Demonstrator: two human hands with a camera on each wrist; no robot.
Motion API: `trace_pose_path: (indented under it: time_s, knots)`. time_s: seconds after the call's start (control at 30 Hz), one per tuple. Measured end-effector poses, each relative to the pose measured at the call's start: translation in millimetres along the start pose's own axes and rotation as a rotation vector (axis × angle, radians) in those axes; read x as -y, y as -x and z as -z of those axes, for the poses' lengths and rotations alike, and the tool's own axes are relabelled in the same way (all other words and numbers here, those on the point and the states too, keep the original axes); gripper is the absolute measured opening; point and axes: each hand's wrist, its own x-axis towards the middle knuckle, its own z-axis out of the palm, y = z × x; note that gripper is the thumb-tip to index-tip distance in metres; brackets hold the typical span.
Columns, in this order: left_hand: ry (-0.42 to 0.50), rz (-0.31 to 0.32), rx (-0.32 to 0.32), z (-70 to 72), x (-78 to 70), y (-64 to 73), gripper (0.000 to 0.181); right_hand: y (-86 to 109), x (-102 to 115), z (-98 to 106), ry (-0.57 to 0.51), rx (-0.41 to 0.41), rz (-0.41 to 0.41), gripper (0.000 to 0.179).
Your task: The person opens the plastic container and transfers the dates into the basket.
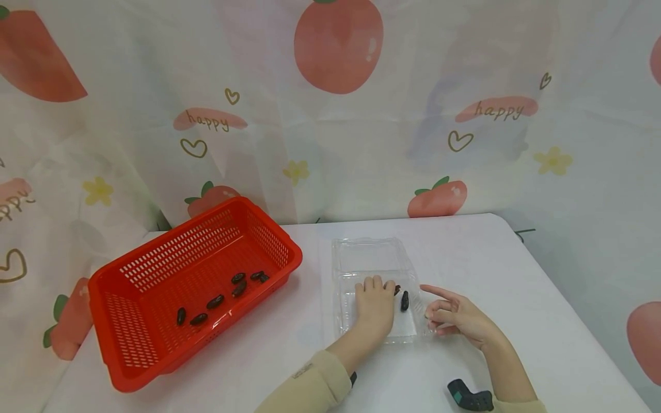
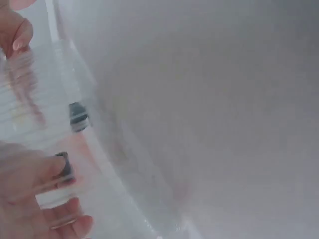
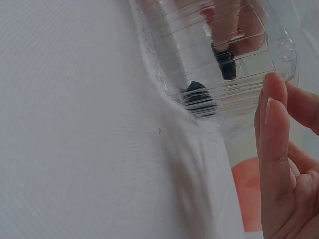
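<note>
A clear plastic clamshell box (image 1: 344, 327) lies on the table with its lid folded back. My left hand (image 1: 374, 304) reaches into its base from above. Its fingers pinch a dark oblong date (image 3: 225, 63), seen through the clear wall in the right wrist view. Another date (image 1: 405, 301) rests in the base just right of that hand. My right hand (image 1: 457, 315) is at the box's right side, where thumb and fingers hold the rim (image 3: 284, 50). Its index finger extends away from the others.
To the left stands a red plastic basket (image 1: 175, 355) with slotted walls and several dark dates (image 1: 215, 301) on its floor. A black band-like device (image 1: 469, 397) is by the right wrist. Behind the white table (image 1: 465, 246) hangs a fruit-print cloth (image 1: 361, 149).
</note>
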Motion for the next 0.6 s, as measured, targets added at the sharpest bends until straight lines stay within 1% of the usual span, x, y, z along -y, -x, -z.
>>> trace_pose_path:
  time_s: [0.17,0.27,0.47,0.53,0.6]
  knots:
    - [-0.003,-0.004,-0.059,8.1,12.8,2.4,0.023,0.2,0,0,0.003,-0.003,-0.002,0.071]
    - [0.019,-0.012,-0.095,13.7,22.3,3.8,0.023,0.1,0,0,0.004,-0.007,-0.008,0.072]
    - [0.121,-0.001,-0.146,28.6,43.3,8.3,0.024,0.6,1,-1,0.002,-0.005,-0.010,0.072]
    - [0.155,0.011,-0.158,33.6,50.3,10.7,0.023,0.5,1,0,-0.002,0.003,-0.007,0.072]
    - [0.172,0.028,-0.187,38.0,57.2,12.9,0.021,0.2,1,0,-0.005,0.010,-0.004,0.071]
